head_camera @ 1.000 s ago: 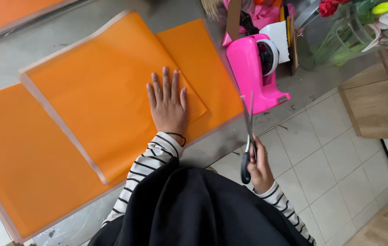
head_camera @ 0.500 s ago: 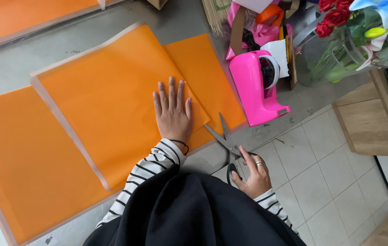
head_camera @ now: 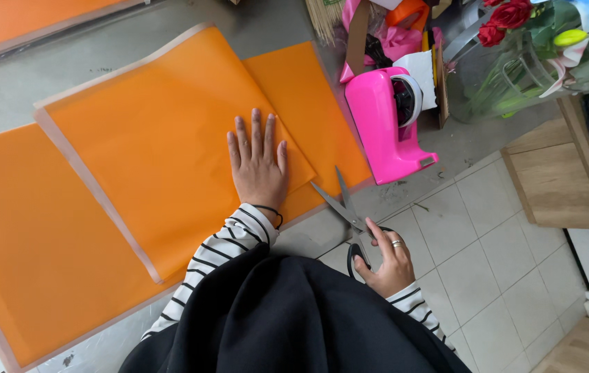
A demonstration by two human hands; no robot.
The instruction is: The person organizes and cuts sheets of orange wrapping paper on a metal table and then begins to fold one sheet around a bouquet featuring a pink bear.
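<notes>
**A:** Orange paper sheet [head_camera: 170, 138] — where does it lie, and what pins it?

**B:** It lies flat on the grey worktop [head_camera: 39, 76], overlapping other orange sheets [head_camera: 25, 228] beneath and beside it. The left hand [head_camera: 258, 162] rests palm down near its lower right corner, fingers [head_camera: 255, 131] spread and released, gripping nothing.

**A:** And the right hand [head_camera: 387, 259]?

**B:** Its fingers are through the black handles of the scissors [head_camera: 343, 204], grasping them. The blades stand open and point at the paper's near edge, just beside it; I cannot tell whether they touch it.

**A:** How would you do this cut well?

**B:** My judgement: keep the flat palm close to the cut line so the thin sheet doesn't ripple, but with the fingertips well off the blades' path. Slide the paper deep into the open blades and make long strokes, not short snips, for a clean edge.

**A:** Anything in the way?

**B:** The pink tape dispenser [head_camera: 387, 124] stands near, to the right, apart from the sheet.
</notes>
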